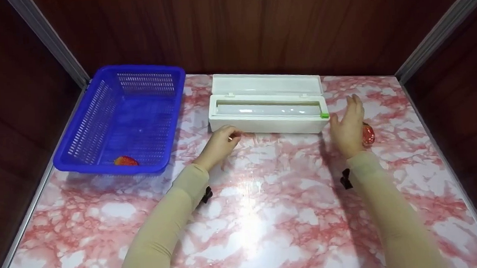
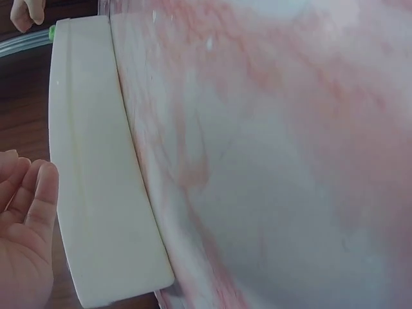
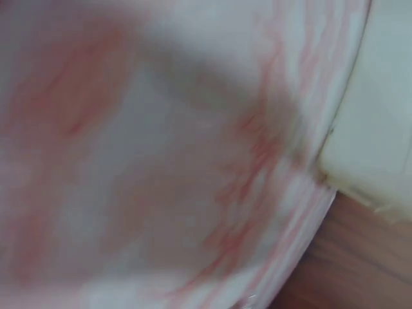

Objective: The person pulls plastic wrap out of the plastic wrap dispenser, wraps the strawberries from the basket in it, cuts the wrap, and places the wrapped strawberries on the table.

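Note:
A white cling film dispenser (image 1: 269, 124) lies at the back of the table with its lid (image 1: 266, 84) raised. Inside it is a pale roll (image 1: 268, 109), and a green slider (image 1: 324, 115) sits at its right end. My left hand (image 1: 219, 145) is by the front left of the box, its fingers loosely bent. In the left wrist view that hand (image 2: 26, 238) holds nothing visible. Past the box's right end is my right hand (image 1: 348, 131), fingers extended. A red, shiny strawberry-like piece (image 1: 369, 135), apparently wrapped, lies beside it, partly hidden by the hand.
A blue perforated basket (image 1: 171, 125) stands on the left, with one strawberry (image 1: 126, 160) at its near end. Dark wood-grain panels (image 1: 236, 30) enclose the back and sides of the marbled red-and-white table (image 1: 268, 215). The right wrist view is blurred.

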Demonstrator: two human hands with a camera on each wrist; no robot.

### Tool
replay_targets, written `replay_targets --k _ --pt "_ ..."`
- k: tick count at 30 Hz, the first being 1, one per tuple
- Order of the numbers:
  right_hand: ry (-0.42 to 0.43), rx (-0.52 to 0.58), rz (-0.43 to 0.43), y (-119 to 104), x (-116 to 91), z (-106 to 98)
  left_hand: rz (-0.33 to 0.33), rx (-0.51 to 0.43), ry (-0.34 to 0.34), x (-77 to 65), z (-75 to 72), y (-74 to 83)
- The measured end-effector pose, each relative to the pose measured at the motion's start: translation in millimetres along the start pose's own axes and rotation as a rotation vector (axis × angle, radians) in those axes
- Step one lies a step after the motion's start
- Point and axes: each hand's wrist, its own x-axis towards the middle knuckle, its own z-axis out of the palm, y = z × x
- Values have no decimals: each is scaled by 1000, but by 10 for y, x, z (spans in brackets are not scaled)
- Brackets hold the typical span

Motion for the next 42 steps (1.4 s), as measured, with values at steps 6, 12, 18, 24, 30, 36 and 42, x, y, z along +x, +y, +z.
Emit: replay_targets --k 6,12,18,24,30,36,42 --pt "-177 -70 -213 -159 2 107 7 -12 100 99 -134 -30" --pt "-347 -135 -234 -212 -12 179 -19 5 229 210 -250 -48" --pt "-395 -165 -248 -179 -44 203 -78 135 198 307 -286 -97" --pt "-360 -155 -316 -159 -22 222 -73 228 136 368 -260 -153" --pt "-317 -125 -361 -171 -5 246 -87 287 132 398 -250 -143" --pt "-297 -65 -322 -182 20 278 -120 326 137 396 -251 -109" --pt "-265 25 -247 -186 55 307 -142 364 151 433 -219 -132"
